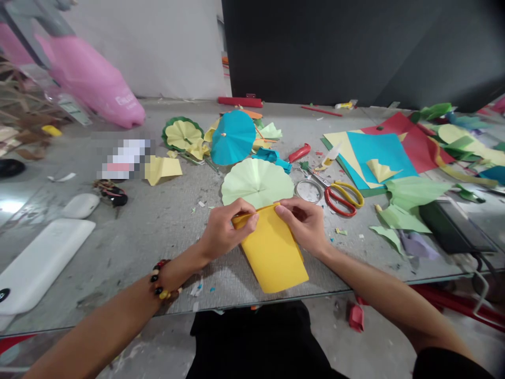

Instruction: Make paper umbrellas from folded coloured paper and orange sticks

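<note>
Left hand (229,227): fingers curled nearly closed, thumb and fingertips pinching the top left edge of the yellow paper (276,255).
Right hand (306,223): partly closed, thumb on the front near the top right corner, the other fingers bent behind it.
Yellow paper: folded, held between both hands over the table's (145,226) near edge, lower end toward the body; whether that end touches the tabletop is hard to tell.
Green disc (258,181): pleated pale paper, just beyond the hands.
Scissors (330,188): beyond the right hand, one red handle and one yellow, beside a tape roll (297,190).
Blue disc (232,138): behind the green one.
Paper sheets (379,152): overlapping, farther right.
Bracelet (158,287): beaded, on the left wrist.
</note>
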{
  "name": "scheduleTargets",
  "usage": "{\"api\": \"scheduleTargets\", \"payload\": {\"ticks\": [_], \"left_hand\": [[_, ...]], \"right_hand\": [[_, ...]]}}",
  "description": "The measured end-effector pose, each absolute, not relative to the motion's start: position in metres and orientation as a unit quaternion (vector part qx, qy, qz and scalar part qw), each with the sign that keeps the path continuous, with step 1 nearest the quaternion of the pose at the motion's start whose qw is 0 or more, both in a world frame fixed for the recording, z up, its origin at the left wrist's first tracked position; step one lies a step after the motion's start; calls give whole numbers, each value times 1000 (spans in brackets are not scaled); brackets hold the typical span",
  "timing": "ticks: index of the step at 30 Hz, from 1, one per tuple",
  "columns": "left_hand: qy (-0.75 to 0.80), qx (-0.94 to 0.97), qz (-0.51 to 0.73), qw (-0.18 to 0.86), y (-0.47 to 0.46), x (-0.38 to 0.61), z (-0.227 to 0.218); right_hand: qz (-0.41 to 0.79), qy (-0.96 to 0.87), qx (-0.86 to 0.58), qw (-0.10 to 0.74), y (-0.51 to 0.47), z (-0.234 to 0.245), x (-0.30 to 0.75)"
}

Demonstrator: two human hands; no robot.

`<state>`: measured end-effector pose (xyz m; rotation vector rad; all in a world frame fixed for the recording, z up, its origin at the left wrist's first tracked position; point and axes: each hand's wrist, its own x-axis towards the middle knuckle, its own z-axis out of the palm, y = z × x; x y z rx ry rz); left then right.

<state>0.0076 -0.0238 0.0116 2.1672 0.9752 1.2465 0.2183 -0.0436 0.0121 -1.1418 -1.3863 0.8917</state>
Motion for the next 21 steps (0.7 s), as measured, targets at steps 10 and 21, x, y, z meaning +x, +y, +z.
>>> {"api": "scheduleTargets", "payload": {"ticks": [10, 21], "left_hand": [[347, 792, 455, 211, -26, 9, 10], [356, 793, 445, 215, -26, 7, 10]], "right_hand": [[366, -588, -474, 543, -43, 14, 218], [338, -600, -482, 542, -44, 17, 218]]}}
